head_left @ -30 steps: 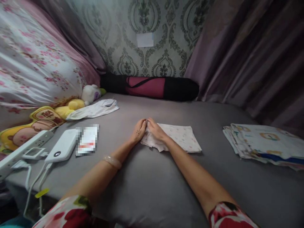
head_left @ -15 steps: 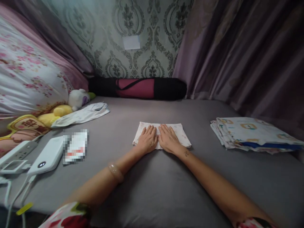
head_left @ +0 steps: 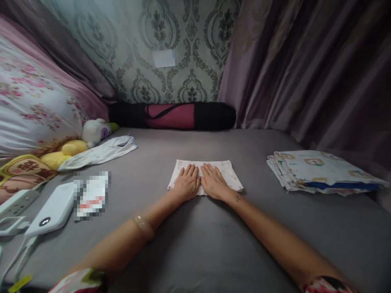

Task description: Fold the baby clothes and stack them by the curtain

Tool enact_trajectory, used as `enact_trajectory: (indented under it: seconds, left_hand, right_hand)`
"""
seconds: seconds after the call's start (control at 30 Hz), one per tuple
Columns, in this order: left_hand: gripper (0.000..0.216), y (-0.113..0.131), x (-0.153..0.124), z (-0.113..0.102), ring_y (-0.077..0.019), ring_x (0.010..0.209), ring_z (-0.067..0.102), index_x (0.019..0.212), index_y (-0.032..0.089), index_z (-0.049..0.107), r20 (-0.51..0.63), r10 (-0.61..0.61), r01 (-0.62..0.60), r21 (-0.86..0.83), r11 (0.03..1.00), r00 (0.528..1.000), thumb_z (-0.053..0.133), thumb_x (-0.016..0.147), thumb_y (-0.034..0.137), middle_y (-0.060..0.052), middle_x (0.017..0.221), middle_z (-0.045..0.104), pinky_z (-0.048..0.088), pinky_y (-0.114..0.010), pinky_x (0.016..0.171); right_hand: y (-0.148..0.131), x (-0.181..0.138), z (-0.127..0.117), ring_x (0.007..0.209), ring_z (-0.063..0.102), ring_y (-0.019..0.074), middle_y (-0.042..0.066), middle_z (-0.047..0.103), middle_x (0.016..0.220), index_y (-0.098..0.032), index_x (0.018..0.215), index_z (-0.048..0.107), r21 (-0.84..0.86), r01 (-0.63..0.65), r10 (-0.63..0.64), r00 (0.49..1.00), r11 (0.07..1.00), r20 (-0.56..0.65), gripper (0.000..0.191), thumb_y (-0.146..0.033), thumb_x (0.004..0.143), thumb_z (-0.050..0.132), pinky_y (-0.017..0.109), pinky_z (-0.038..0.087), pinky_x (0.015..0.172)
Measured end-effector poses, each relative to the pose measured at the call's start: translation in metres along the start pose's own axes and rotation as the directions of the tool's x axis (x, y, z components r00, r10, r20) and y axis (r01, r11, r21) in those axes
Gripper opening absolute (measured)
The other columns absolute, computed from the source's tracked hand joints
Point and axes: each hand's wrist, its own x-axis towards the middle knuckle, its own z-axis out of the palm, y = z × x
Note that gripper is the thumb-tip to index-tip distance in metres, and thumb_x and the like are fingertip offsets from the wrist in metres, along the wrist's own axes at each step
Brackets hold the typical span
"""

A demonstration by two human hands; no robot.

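A folded white cloth [head_left: 229, 175] with faint pinkish marks lies flat on a grey bed sheet [head_left: 210, 240] in front of me. My left hand [head_left: 187, 183] rests palm down on its left part, fingers stretched out. Close beside it, my right hand [head_left: 214, 183] presses flat on the cloth's middle, fingers also extended. The two hands almost touch. Neither grips the cloth, and the part under the palms is hidden.
At right sits a stack of folded printed cloths [head_left: 324, 169]. To the left lie a white power bank [head_left: 55, 207] with cables, a power strip [head_left: 18, 203], a blurred packet [head_left: 91, 197], a small white garment [head_left: 100, 152] and plush toys [head_left: 96, 132]. A black-and-red long bag [head_left: 171, 116] lines the wall.
The whole view has shifted slightly. Both hands stay flat on the folded cloth, sitting a little nearer its front edge than before.
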Motion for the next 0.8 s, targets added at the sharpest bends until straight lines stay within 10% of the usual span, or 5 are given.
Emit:
enact_trajectory:
  seconds: [0.8]
  left_hand:
    - [0.051, -0.001, 0.029, 0.007, -0.0279, 0.139, 0.033, 0.142, 0.011, 0.039, -0.023, 0.063, -0.063, -0.022, 0.998, 0.998, 0.025, 0.097, 0.030, -0.013, 0.148, 0.041, 0.022, -0.048, 0.114]
  right_hand:
    - [0.018, 0.012, -0.002, 0.142, 0.023, 0.0219, 0.012, 0.031, 0.152, -0.005, 0.145, 0.036, 0.006, 0.000, 0.000, 1.000, 1.000, 0.012, 0.058, -0.028, 0.093, 0.025, 0.044, 0.010, 0.117]
